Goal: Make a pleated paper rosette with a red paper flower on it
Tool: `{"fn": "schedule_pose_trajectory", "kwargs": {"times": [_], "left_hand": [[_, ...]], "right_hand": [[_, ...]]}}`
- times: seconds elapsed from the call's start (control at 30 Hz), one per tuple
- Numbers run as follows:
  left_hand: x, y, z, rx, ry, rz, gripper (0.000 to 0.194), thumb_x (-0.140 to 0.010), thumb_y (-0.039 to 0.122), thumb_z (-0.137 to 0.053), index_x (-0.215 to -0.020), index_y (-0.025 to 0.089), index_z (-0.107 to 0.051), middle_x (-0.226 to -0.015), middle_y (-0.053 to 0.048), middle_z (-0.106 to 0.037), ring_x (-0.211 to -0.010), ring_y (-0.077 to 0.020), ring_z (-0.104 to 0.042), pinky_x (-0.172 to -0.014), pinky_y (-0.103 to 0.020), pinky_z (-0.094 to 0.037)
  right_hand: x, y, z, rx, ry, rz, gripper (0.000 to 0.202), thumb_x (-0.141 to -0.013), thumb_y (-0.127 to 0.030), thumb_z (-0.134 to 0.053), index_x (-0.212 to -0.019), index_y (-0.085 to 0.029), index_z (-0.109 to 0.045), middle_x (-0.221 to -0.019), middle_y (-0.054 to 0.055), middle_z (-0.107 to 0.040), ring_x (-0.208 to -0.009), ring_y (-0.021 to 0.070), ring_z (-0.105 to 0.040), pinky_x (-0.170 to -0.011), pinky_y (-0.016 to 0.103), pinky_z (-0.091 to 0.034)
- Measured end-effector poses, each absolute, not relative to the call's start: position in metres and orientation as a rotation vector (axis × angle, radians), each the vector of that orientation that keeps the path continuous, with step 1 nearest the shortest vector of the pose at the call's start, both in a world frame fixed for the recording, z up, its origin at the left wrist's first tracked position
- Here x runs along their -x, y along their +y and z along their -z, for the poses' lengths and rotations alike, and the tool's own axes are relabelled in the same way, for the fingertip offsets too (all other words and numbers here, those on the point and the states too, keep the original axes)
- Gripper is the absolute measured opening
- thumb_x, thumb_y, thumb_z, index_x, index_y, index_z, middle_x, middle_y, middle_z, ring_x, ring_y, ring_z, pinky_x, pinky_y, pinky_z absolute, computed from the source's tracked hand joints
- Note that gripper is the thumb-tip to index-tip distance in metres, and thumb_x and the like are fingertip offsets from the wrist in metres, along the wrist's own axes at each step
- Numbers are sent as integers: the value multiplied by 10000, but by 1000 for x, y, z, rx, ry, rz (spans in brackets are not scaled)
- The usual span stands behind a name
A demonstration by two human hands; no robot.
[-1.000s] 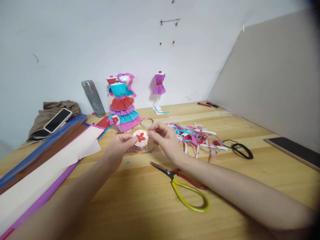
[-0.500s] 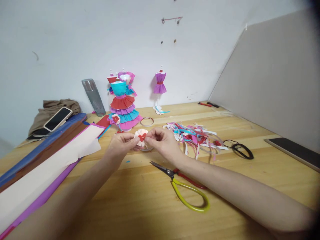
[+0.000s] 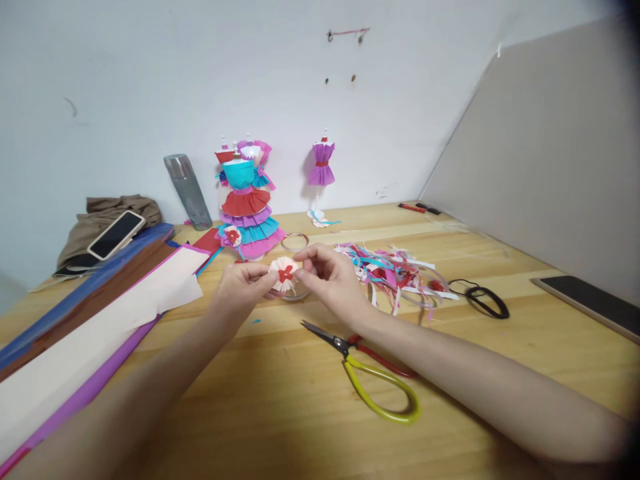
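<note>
A round pleated cream paper rosette point(image 3: 281, 263) with a red paper bow point(image 3: 285, 273) at its centre is held up over the table. My left hand point(image 3: 246, 283) pinches its left edge between thumb and fingers. At the opposite edge, my right hand point(image 3: 331, 275) is closed, thumb against fingertips, touching the rosette. Beneath them a clear ring point(image 3: 290, 297), like a tape roll, is partly hidden. Scissors point(image 3: 345, 347) with one yellow and one red handle lie below my right hand, blades slightly apart. Just behind stands a tiered paper dress point(image 3: 246, 205) with a similar rosette on its skirt.
Paper scraps point(image 3: 395, 270) are heaped right of my hands, beside a black hair band point(image 3: 486, 303). Coloured paper sheets point(image 3: 115, 310) cover the left. A bottle point(image 3: 189, 192), a phone point(image 3: 116, 235), a purple dress form point(image 3: 321, 165) and another tape ring point(image 3: 295, 241) stand or lie behind.
My right fingertips have shifted slightly right, from over the red bow to the rosette's edge, so more of the bow shows. My left hand keeps its hold.
</note>
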State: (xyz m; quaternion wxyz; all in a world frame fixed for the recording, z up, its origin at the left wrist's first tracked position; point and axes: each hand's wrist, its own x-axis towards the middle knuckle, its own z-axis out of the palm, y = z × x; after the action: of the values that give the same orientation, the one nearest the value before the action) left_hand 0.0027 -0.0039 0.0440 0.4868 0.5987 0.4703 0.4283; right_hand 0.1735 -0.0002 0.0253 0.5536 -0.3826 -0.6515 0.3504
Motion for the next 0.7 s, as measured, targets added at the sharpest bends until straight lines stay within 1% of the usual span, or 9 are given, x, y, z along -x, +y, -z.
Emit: {"fn": "schedule_pose_trajectory", "kwargs": {"times": [0.07, 0.13, 0.2, 0.3, 0.37, 0.47, 0.7], "left_hand": [[-3, -4, -44, -1476, 1145, -1037, 262, -655, 379, -739, -729, 130, -765, -671, -64, -747, -645, -176, -692, -671, -278, -570], [-3, -5, -45, -1461, 1137, -1026, 264, -658, 388, -736, -720, 132, -761, -663, -61, -743, -648, -177, -692, -679, -283, -574], [-4, -8, -48, -1424, 1134, -1002, 260, -662, 388, -738, -705, 132, -755, -662, -60, -740, -651, -180, -695, -693, -291, -579], [-6, -11, -52, -1361, 1122, -994, 251, -658, 381, -751, -695, 133, -749, -671, -62, -737, -664, -189, -702, -694, -300, -582], [-6, -12, -53, -1319, 1110, -999, 255, -643, 377, -770, -700, 130, -748, -680, -66, -736, -668, -194, -704, -684, -304, -580], [-5, -12, -53, -1246, 1089, -985, 283, -617, 383, -802, -709, 123, -742, -688, -74, -738, -661, -193, -704, -676, -301, -570], [-3, -12, -53, -1142, 1094, -938, 322, -593, 406, -830, -701, 123, -720, -714, -83, -748, -656, -181, -710, -627, -254, -532]], "right_hand": [[-174, -3, -25, 865, -1619, -675, 110, -755, -214, -597, -841, -163, -640, -614, -42, -466, -509, 87, -405, -483, 234, -329], [-175, -5, -24, 805, -1720, -468, 85, -794, -159, -570, -831, -161, -647, -639, -25, -487, -537, 94, -439, -511, 240, -359], [-176, -7, -21, 711, -1816, -276, 120, -828, -110, -547, -843, -160, -656, -687, 0, -520, -578, 100, -478, -542, 244, -390], [-178, -8, -17, 594, -1898, -105, 165, -863, -86, -525, -916, -167, -658, -757, 26, -554, -629, 110, -519, -563, 243, -424], [-178, -8, -17, 581, -1902, -46, 180, -872, -85, -517, -946, -177, -652, -772, 32, -563, -658, 121, -537, -574, 247, -441], [-179, -7, -17, 608, -1896, -10, 165, -871, -95, -522, -939, -180, -646, -770, 34, -571, -670, 132, -545, -586, 258, -456], [-181, -3, -13, 655, -1939, 69, 74, -851, -124, -584, -906, -161, -617, -791, 47, -596, -694, 144, -547, -581, 258, -438]]}}
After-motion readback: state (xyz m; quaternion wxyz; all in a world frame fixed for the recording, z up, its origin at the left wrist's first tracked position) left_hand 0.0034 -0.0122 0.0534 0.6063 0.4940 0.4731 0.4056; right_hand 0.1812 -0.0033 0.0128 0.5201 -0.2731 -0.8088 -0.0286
